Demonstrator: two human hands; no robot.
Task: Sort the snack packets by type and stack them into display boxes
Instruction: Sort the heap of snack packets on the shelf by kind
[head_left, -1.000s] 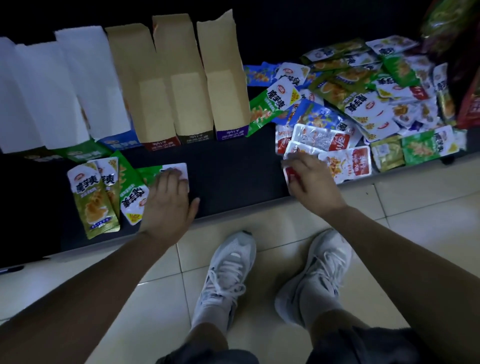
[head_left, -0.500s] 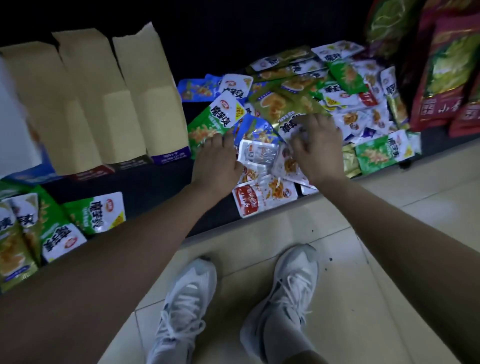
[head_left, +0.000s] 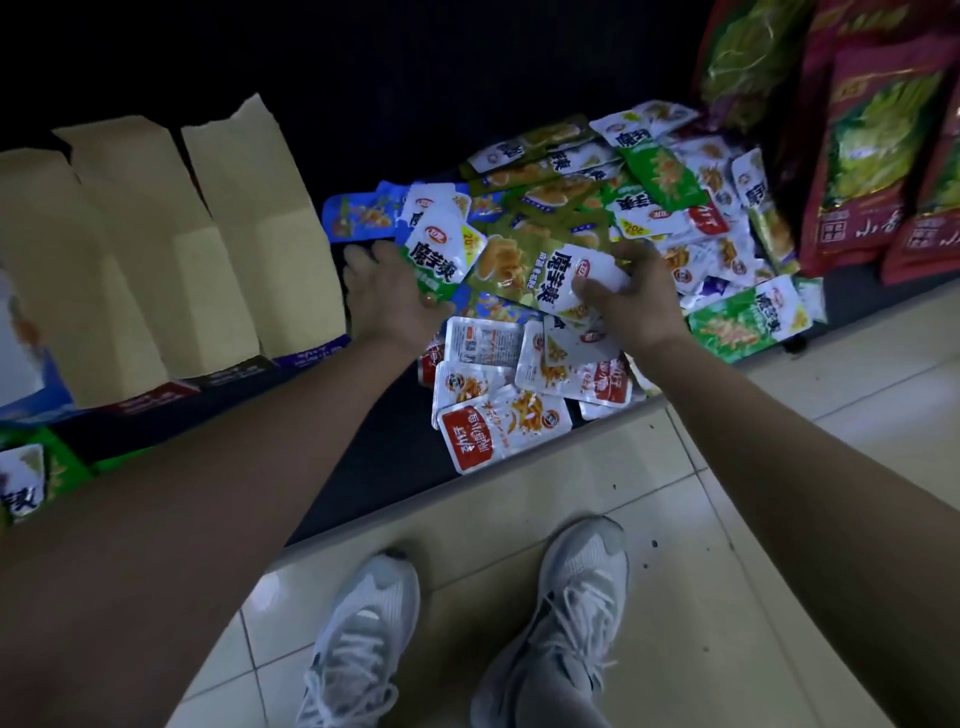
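A heap of mixed snack packets (head_left: 660, 208) lies on the dark shelf, with red-and-white ones (head_left: 498, 426) at its front edge. My left hand (head_left: 384, 301) is at the heap's left side and holds a bright green packet (head_left: 441, 254) with a white top, thumb on its lower edge. Beside it, my right hand (head_left: 639, 301) pinches the white end of an olive-green packet (head_left: 519, 270). Both packets are raised a little above the heap. Open cardboard display boxes (head_left: 249, 249) stand in a row to the left.
A few sorted green packets (head_left: 31, 478) lie at the far left of the shelf. Large red and green bags (head_left: 872, 166) stand at the right. The shelf's front edge (head_left: 363, 514) meets a tiled floor (head_left: 701, 571), where my two shoes stand.
My left hand came from the sorted packets across to the heap. Both hands dug in and now each holds a green packet raised off it. The view swung right.
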